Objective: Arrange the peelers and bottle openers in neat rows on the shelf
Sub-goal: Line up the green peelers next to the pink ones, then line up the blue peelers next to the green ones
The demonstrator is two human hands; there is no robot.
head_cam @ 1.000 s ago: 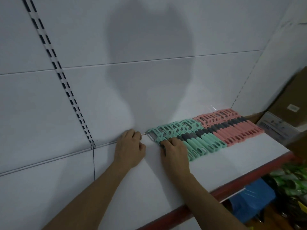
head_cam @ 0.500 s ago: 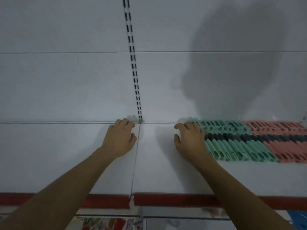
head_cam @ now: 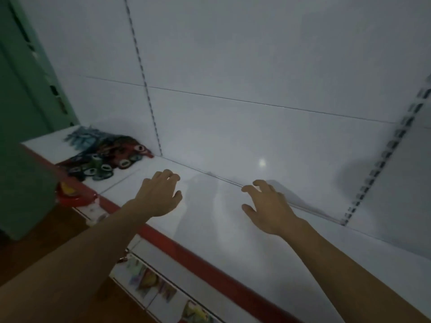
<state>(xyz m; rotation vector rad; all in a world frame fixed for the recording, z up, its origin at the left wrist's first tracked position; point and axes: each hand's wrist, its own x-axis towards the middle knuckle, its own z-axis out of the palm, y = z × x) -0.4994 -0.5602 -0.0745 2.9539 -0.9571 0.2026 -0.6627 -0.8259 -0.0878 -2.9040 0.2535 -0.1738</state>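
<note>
Left hand (head_cam: 159,194): empty, fingers loosely spread, palm down over the white shelf (head_cam: 221,229).
Right hand (head_cam: 268,206): empty, fingers relaxed and apart, fingertips near the back edge.
Utensil heap (head_cam: 105,157): red and dark green, blurred — loose pile toward the shelf's left end, against the back edge, well apart from both hands.

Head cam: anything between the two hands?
Nothing. In the head view only bare white shelf lies between the left hand and the right hand.

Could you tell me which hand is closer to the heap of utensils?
The left hand, nearest the dark red-and-green heap of utensils; the right hand is farther right.
</note>
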